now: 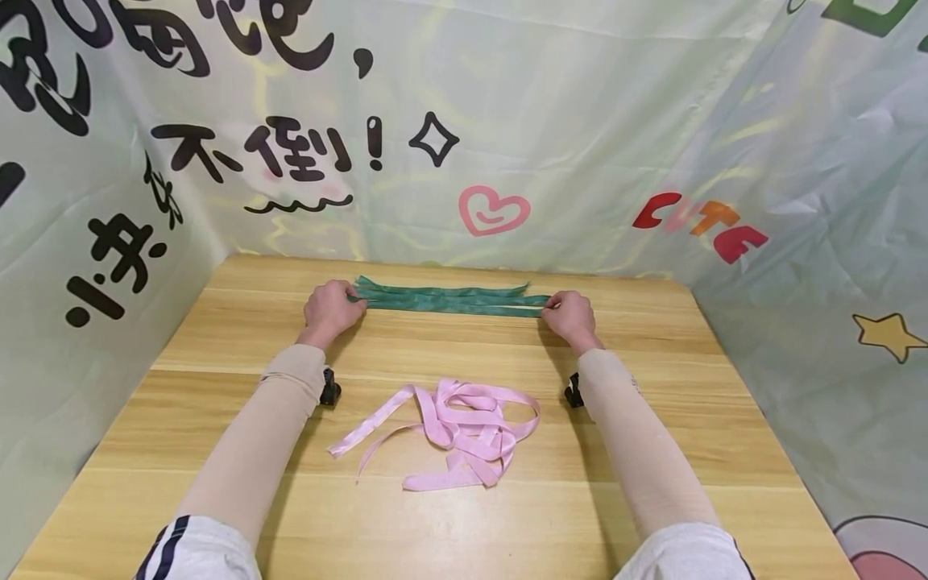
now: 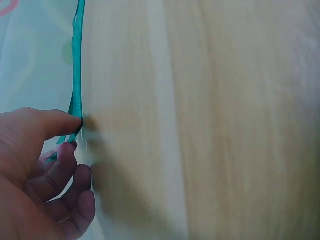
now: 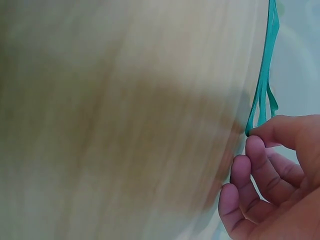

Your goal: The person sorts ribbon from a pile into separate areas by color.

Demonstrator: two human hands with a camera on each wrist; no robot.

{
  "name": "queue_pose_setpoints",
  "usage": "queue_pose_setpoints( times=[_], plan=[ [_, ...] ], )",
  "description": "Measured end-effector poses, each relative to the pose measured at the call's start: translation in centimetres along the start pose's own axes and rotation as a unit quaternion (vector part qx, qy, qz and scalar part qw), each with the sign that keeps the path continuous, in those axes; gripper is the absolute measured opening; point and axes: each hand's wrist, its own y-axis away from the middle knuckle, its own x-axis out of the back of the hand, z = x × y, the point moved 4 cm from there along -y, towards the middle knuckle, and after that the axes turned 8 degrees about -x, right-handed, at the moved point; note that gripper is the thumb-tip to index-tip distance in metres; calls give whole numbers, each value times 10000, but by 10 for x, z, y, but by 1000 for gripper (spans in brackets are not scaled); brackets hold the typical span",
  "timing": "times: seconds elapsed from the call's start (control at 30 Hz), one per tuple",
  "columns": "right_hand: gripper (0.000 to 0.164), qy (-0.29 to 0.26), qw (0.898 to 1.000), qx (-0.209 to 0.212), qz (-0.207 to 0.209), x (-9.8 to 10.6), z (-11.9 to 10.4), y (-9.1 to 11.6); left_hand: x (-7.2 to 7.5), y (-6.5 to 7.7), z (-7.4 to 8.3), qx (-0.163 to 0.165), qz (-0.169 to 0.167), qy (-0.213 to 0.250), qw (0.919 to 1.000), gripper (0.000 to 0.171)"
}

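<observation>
A green ribbon (image 1: 449,300), folded into several long strands, stretches from side to side near the table's far edge. My left hand (image 1: 333,310) pinches its left end between thumb and fingers; in the left wrist view the ribbon (image 2: 77,65) runs up from that thumb tip. At the other end my right hand (image 1: 571,318) pinches the folded strands, and the right wrist view shows the ribbon (image 3: 265,70) rising from the fingertips. Between my forearms, nearer to me, a pink ribbon (image 1: 471,427) lies in a loose, tangled heap with its ends trailing left and down.
The wooden table (image 1: 406,532) ends at a fabric backdrop (image 1: 580,121) printed with black characters, a pink heart and colored letters. The backdrop also encloses the left and right sides. Small black devices (image 1: 330,388) sit at both wrists.
</observation>
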Motion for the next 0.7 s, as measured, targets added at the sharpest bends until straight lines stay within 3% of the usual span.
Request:
queue_pose_setpoints(
  times=[0.33, 0.7],
  plan=[
    [27, -124, 9999, -34, 8, 3, -4, 3, 3, 1, -4, 33, -18, 148, 9999, 40],
    [30, -336, 9977, 458, 361, 24, -14, 28, 23, 14, 6, -329, 598, -145, 9976, 34]
  ],
)
